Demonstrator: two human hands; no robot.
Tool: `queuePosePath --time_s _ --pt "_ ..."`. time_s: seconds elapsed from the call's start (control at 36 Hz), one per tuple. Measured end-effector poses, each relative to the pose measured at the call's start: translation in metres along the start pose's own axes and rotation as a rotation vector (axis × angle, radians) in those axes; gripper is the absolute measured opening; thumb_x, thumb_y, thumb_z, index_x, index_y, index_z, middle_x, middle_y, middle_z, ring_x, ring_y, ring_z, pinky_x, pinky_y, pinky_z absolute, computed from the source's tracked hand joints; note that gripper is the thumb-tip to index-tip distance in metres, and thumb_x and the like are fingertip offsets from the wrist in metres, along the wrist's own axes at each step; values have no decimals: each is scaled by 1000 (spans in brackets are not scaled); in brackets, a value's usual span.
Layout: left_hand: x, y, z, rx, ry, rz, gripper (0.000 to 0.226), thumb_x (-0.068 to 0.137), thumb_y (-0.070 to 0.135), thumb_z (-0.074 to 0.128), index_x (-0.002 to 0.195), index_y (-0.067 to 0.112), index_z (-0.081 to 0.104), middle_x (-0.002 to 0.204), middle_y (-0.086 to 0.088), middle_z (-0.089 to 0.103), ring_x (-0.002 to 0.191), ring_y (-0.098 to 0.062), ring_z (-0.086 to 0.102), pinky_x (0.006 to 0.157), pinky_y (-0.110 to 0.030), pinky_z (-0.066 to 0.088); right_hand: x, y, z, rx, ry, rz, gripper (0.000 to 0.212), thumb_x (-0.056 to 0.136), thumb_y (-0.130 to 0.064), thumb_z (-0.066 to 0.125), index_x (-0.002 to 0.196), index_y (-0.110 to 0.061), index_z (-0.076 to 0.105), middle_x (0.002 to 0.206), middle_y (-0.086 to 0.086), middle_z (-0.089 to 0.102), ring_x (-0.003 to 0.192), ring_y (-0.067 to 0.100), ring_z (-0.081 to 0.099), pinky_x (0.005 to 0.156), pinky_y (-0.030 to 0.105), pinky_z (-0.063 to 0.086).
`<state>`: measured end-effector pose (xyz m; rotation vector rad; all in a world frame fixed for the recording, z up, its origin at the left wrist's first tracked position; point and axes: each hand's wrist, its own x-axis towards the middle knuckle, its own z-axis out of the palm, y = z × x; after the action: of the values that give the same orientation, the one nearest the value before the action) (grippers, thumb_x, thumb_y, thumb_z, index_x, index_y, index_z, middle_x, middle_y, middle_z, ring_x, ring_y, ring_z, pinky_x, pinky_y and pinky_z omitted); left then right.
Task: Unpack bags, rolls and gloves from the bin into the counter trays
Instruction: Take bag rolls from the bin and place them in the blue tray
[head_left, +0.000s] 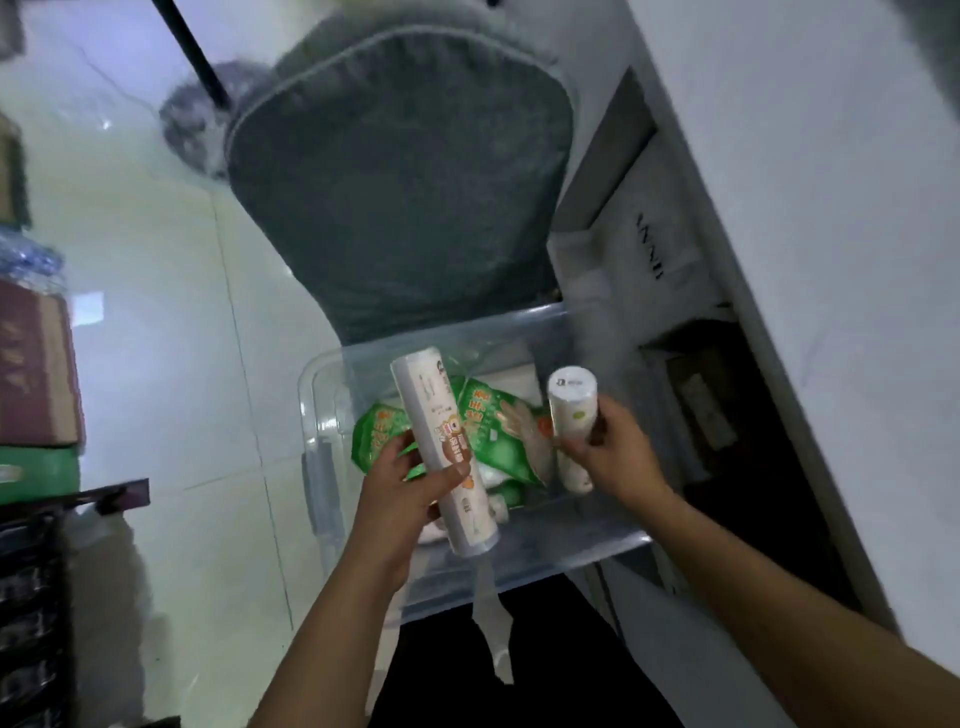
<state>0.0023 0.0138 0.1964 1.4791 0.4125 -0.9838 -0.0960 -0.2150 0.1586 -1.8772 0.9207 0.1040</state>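
Just over bin (313, 400), left hand (397, 501) grips roll (439, 415), right hand (621, 454) shorter roll (571, 408)

Bin (332, 415): directly before the person; chair cushion (395, 182) behind it; cabinet (779, 156) just to its right
Packets (493, 421): in the bin
Long roll (441, 447): in the left hand (400, 499), above the packets
Short roll (571, 415): in the right hand (613, 452), right of the long roll; apart from it
Cartons (36, 364): far left; well apart from the bin
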Motion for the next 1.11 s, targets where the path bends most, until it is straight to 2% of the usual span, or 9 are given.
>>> queuePosePath --time_s 0.06,0.17,0.25,0.36,0.5,0.75,0.86,0.94,1.11 --pt "-16 18 9 60 -47 34 56 74 6 81 122 26 59 115 3 71 99 -18 71 82 -43 58 -37 -28 -29 113 98 -18 43 73 -14 83 104 -34 61 101 1 65 92 11 67 79 26 54" --pt "-41 54 45 154 -190 96 54 71 7 83 118 24 63 111 5 73 101 -20 71 90 -50 56 -111 -62 -83 447 297 11 57 72 -2 82 122 -16 57 104 4 72 95 16 70 76 29 57" --pt "-59 79 87 219 -354 153 57 68 6 83 118 23 62 108 6 74 102 -20 71 90 -49 56 -159 -68 -109 663 471 74 53 67 -17 84 111 -15 56 107 10 72 96 27 70 74 41 58" --pt "-92 102 145 348 -599 257 62 63 11 83 117 31 61 108 10 74 100 -11 70 87 -42 55 -216 -64 -135 811 698 107 46 68 -7 78 109 -9 57 102 15 74 91 34 71 69 45 60" --pt "-150 100 204 508 -796 358 62 62 7 83 116 31 61 107 6 74 98 -13 71 79 -33 58 -293 -57 -171 782 920 28 45 74 2 75 116 -12 65 103 7 75 92 23 73 68 27 58" --pt "-268 19 271 732 -1066 465 60 70 7 84 121 29 61 109 10 73 101 -14 71 87 -41 59 -430 -11 -199 856 1274 -98 50 64 -10 78 112 -18 67 103 -2 74 93 17 72 67 21 57" --pt "-321 -30 286 808 -1149 437 61 71 10 83 123 32 60 109 11 72 99 -17 71 84 -50 59 -502 23 -196 862 1356 -93 69 51 -38 88 114 -20 67 107 -1 73 96 18 72 72 28 60" --pt "-357 -71 287 841 -1183 391 64 70 11 84 125 31 60 111 8 72 100 -21 72 85 -54 57 -558 54 -188 876 1423 -59 64 48 -43 88 108 -30 70 106 -5 74 96 17 72 73 30 60" --pt "-418 -159 288 873 -1226 350 53 69 11 79 118 25 65 109 5 73 101 -26 71 81 -48 58 -655 123 -160 948 1603 10 83 32 -65 89 107 -36 70 106 -1 74 99 17 69 82 36 60"
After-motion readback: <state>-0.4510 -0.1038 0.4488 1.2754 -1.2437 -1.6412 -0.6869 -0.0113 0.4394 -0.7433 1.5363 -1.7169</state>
